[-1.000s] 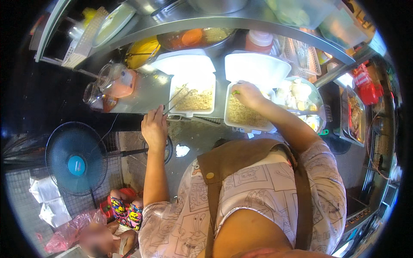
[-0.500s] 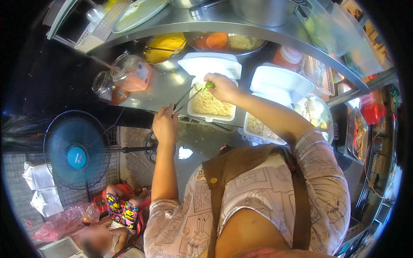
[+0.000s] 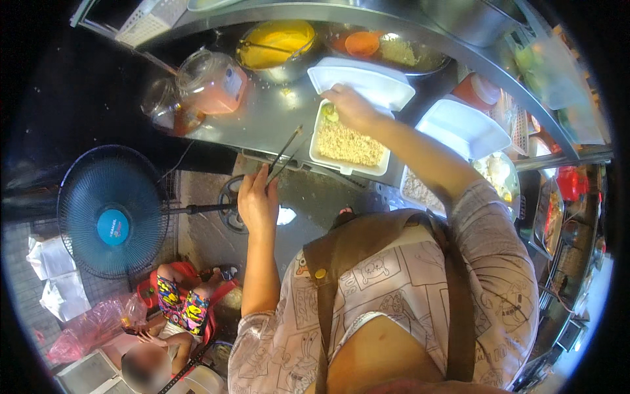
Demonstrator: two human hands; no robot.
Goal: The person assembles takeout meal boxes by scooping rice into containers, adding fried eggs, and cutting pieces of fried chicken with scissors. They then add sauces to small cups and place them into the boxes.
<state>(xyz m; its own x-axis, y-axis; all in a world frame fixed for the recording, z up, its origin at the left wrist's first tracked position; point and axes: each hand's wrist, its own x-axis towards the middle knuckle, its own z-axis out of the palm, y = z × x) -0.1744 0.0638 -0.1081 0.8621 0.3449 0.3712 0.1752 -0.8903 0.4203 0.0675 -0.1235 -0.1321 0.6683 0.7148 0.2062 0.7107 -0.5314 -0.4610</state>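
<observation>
My right hand [image 3: 351, 108] is over the far left corner of a white foam box [image 3: 380, 169], its fingers closed and bent down. Pale green vegetable pieces [image 3: 330, 113] lie right under those fingers; what the fingertips hold is hidden. Yellowish rice [image 3: 348, 143] fills the box, and its lid [image 3: 361, 82] is raised behind. My left hand [image 3: 257, 200] is closed around a dark tool with two slender arms [image 3: 289, 148], tongs or scissors. The arms point up and away, slightly apart, left of the box with nothing between them.
A second foam box [image 3: 423, 187] stands to the right, beside a tray of pale food [image 3: 499, 174]. Behind are a yellow-filled bowl [image 3: 275, 46] and a pan [image 3: 420, 59]. Jars [image 3: 213, 82] stand left. A fan [image 3: 111, 210] and a seated person [image 3: 174, 322] are lower left.
My left hand with the two-armed tool has drawn away from the box. The bright green piece my right hand held no longer shows; pale green pieces show in the box corner. The view has shifted.
</observation>
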